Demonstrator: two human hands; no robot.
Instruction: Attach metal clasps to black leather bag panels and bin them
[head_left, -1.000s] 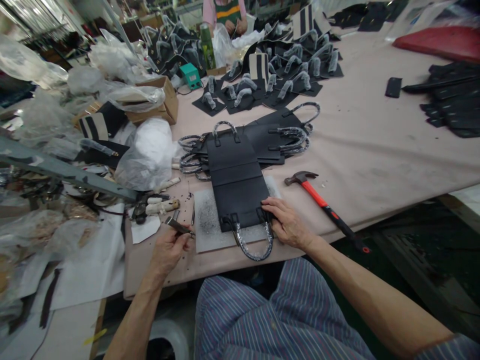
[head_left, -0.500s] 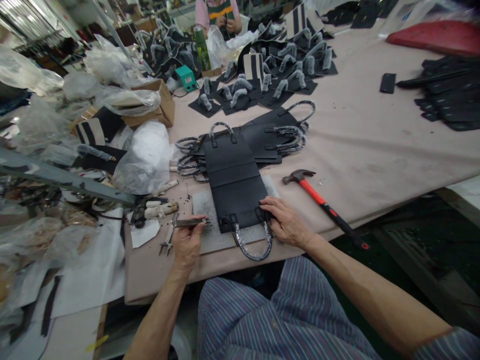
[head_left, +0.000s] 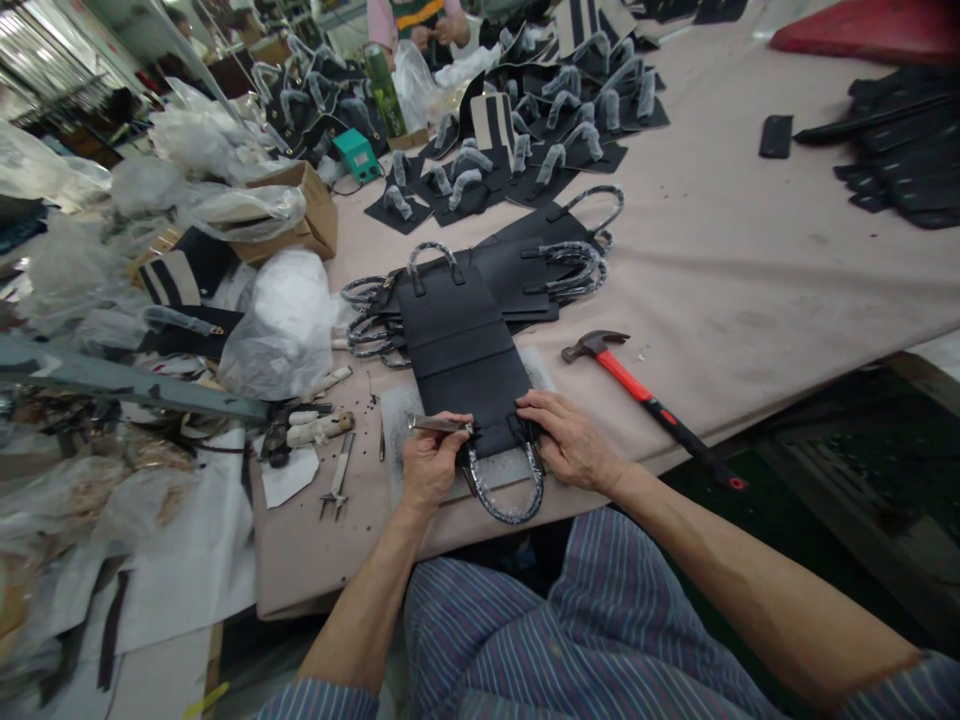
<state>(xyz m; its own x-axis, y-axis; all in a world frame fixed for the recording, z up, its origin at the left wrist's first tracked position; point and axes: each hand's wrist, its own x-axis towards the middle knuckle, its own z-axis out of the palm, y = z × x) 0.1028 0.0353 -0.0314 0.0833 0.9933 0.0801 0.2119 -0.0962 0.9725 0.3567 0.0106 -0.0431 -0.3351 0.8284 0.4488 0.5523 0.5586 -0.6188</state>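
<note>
Head view, black panel (head_left: 472, 375) under right fingers (head_left: 541, 413) (grip unclear), left fingers (head_left: 448, 443) pinching tool (head_left: 429, 424)

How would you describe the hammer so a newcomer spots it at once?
On the pinkish table, a black panel lies over a pale board by the near edge. Just right of that board lies the hammer, its handle end jutting past the edge. Its red-and-black handle and dark claw head set it apart from the black panel.

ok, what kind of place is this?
Probably a small bag-making workshop: black panels with plastic-wrapped handles pile up on a big table, a claw hammer lies by its edge, and another person is across it.
</note>
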